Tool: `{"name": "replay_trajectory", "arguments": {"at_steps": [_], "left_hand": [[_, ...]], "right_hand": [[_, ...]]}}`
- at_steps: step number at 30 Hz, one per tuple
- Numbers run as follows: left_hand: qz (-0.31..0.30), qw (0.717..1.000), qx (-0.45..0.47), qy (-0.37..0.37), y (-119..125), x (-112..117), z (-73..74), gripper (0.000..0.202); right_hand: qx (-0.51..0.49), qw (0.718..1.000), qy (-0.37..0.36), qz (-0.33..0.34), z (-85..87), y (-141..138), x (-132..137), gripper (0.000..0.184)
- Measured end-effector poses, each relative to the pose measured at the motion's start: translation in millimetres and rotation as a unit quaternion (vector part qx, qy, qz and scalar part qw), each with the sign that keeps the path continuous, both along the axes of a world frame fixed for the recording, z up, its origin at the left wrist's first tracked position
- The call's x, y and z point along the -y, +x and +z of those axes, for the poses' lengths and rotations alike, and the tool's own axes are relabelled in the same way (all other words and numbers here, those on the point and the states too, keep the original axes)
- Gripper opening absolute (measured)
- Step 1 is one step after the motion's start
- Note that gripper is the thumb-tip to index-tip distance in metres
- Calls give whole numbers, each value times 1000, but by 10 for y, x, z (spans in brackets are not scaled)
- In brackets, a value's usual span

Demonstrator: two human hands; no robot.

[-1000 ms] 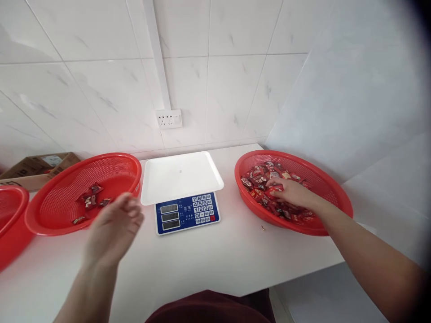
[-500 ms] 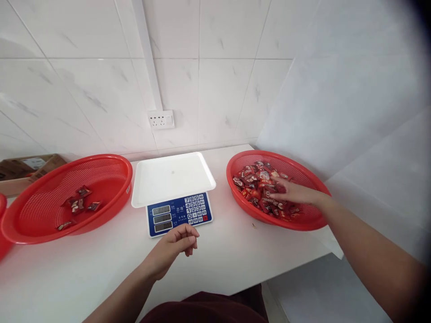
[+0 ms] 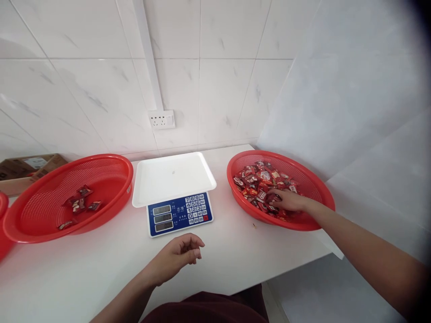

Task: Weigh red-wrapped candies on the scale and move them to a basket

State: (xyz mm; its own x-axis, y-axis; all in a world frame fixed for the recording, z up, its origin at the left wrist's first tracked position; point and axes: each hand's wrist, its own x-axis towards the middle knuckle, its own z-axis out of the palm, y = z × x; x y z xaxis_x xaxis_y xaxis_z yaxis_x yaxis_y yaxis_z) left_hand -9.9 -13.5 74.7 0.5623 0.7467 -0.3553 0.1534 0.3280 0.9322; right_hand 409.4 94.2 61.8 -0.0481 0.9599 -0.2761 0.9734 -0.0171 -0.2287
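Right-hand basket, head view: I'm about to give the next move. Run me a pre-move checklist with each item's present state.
1. Right hand at the wrapped sweets in the right-hand basket: ok, fingertips are among them.
2. Right hand's grip on a sweet: cannot tell, the fingers hide it.
3. Left hand free: ok, loosely curled in front of the scale, holding nothing visible.
4. White tray free of sweets: ok, none show on it.
5. Scale readings: cannot tell, the digits are too faint to read surely.
6. No stray bits outside the baskets: not ok, a small scrap lies on the table before the right-hand basket.
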Motion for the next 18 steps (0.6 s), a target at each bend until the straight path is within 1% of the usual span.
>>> {"name": "replay_trajectory", "arguments": {"at_steps": [2, 4, 6, 8, 10, 12, 13, 15, 17, 18], "left_hand": [[0, 1000, 1, 1, 2, 3, 7, 30], [4, 1000, 2, 1, -4, 8, 16, 31], [7, 1000, 2, 1, -21, 13, 28, 31], [10, 1000, -2, 4, -45, 13, 48, 31], [15, 1000, -9, 9, -73, 6, 79, 31], [23, 1000, -10, 15, -94, -9, 117, 31], [27, 999, -6, 19, -98, -19, 137, 31], [35, 999, 9, 30, -83, -48, 178, 31], [47, 997, 40, 45, -32, -89, 224, 31], [55, 995, 59, 53, 6, -116, 250, 32]], "right_hand": [[-52, 998, -29, -8, 64, -72, 23, 33], [-101, 993, -51, -33, 145, -130, 38, 24], [-135, 987, -39, -81, 237, -161, 35, 20], [-186, 972, 5, -141, 335, -173, 15, 19], [-270, 941, 54, -198, 443, -189, -7, 21], [-353, 900, 78, -244, 565, -239, -11, 25], [-385, 883, 84, -255, 630, -286, -1, 26], [-432, 864, 93, -241, 761, -435, 44, 27], [-469, 857, 95, -191, 870, -664, 118, 26], [-483, 857, 81, -161, 908, -807, 163, 25]]}}
